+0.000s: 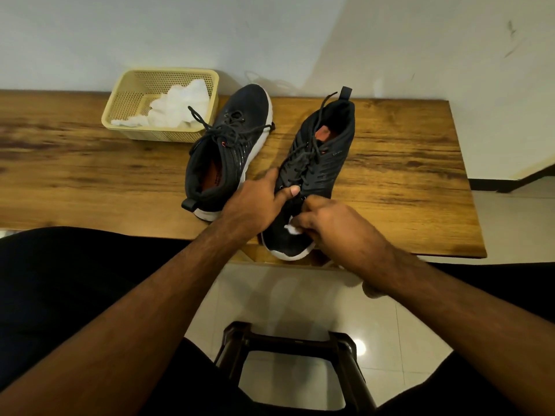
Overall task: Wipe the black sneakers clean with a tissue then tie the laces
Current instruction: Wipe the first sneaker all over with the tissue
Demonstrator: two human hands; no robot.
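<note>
Two black sneakers with white soles lie on the wooden table. The left sneaker (228,145) points its toe toward the wall, laces loose. The right sneaker (321,163) points its toe at me, hanging slightly over the table's front edge, laces untied. My left hand (258,202) grips this shoe's left side, thumb pressed on the upper near the lowest eyelets. My right hand (333,223) holds a small white tissue (292,229) bunched in its fingers against the toe cap.
A cream plastic basket (126,94) with crumpled white tissues (177,106) stands at the back left by the wall. The table (405,175) ends at the right. A dark stool (294,358) stands on the tiled floor between my knees.
</note>
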